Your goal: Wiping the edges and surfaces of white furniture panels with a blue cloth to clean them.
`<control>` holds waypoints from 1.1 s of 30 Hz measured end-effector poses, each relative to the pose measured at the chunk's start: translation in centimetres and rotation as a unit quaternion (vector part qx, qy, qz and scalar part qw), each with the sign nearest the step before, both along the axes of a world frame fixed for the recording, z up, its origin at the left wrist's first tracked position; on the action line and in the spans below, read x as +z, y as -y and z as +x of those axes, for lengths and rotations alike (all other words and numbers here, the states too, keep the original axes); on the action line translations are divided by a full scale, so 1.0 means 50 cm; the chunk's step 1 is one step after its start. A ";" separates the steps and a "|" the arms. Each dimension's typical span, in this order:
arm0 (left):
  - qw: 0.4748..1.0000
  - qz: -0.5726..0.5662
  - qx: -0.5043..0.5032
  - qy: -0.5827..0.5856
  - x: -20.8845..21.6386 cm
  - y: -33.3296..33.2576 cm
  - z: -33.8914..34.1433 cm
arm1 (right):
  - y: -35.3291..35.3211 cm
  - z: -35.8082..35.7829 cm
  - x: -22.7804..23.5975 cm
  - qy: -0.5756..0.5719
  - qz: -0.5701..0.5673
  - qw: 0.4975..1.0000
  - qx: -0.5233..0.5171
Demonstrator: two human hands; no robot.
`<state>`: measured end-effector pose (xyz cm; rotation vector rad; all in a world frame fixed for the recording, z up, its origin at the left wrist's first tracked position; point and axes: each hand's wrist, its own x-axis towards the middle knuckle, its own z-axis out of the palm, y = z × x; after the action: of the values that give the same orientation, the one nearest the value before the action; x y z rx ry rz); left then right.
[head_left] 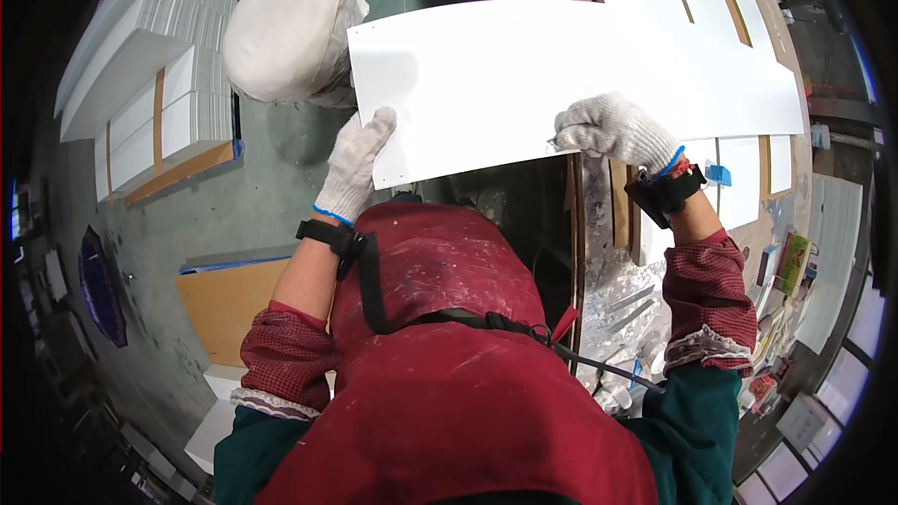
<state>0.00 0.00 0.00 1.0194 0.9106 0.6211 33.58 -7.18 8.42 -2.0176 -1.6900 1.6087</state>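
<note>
Holding white panel [561, 75]; white sack [285, 33] beyond.

Bright, sharp centre; dark fisheye rim

Long white flat panel [580, 75], plain face up, held level above workbench, small edge holes.

Against the plain white panel [561, 75], white knit gloves with blue cuffs are showing on the left hand [354, 164] and right hand [613, 129], beside red checked sleeves [709, 290] and a paint-flecked dark red apron [449, 383] below.
</note>
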 end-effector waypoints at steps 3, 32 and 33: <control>0.998 -0.026 0.022 0.043 -0.016 -0.001 0.004 | 0.005 -0.004 -0.026 -0.053 0.123 0.989 0.070; 0.996 -0.020 0.025 0.079 -0.027 0.005 0.061 | 0.001 -0.049 -0.028 -0.029 0.123 0.992 0.028; 0.996 -0.020 0.027 0.079 -0.027 0.010 0.069 | 0.001 -0.048 -0.027 -0.028 0.123 0.992 0.029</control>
<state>3.43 -0.49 -1.33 0.8988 0.8096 0.7151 31.20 -7.23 7.09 -1.8059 -1.8391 1.3794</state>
